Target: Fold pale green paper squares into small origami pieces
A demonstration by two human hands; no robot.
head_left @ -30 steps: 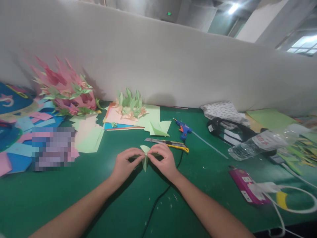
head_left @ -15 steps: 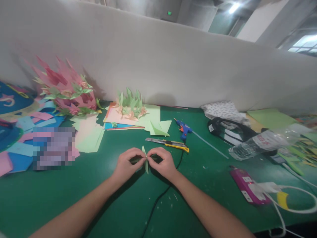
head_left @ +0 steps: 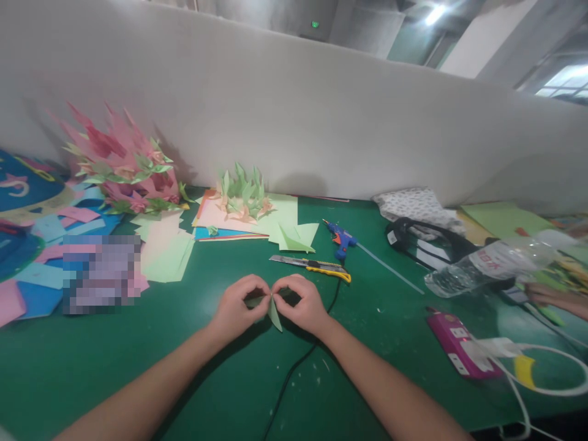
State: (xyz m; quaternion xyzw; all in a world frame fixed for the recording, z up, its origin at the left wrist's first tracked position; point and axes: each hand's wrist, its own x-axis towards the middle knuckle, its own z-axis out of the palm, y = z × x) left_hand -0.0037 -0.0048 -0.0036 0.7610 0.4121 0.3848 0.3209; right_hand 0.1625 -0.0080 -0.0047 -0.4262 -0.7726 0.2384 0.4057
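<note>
A small pale green paper leaf (head_left: 275,317) is pinched between my two hands low over the table, its pointed end hanging down. My left hand (head_left: 241,306) grips it between thumb and fingertips from the left. From the other side my right hand (head_left: 301,302) pinches it the same way, so the fingertips almost meet. The leaf's upper part is hidden by the fingers. Just beyond the hands lies a yellow utility knife (head_left: 316,266), blade pointing left. A blue glue gun (head_left: 342,239) with a clear glue stick rests behind it.
Folded green paper (head_left: 296,237) and a green paper crown (head_left: 243,196) stand at the back. Pink paper crowns (head_left: 133,165) are at left. On the right are a plastic bottle (head_left: 491,266), a magenta power strip (head_left: 462,346) and another person's hand (head_left: 551,297). A black cord (head_left: 294,370) crosses the table.
The leaf has turned between my fingers: its upper tip no longer shows and its lower end points down and right. Another person's hand has come in at the right edge.
</note>
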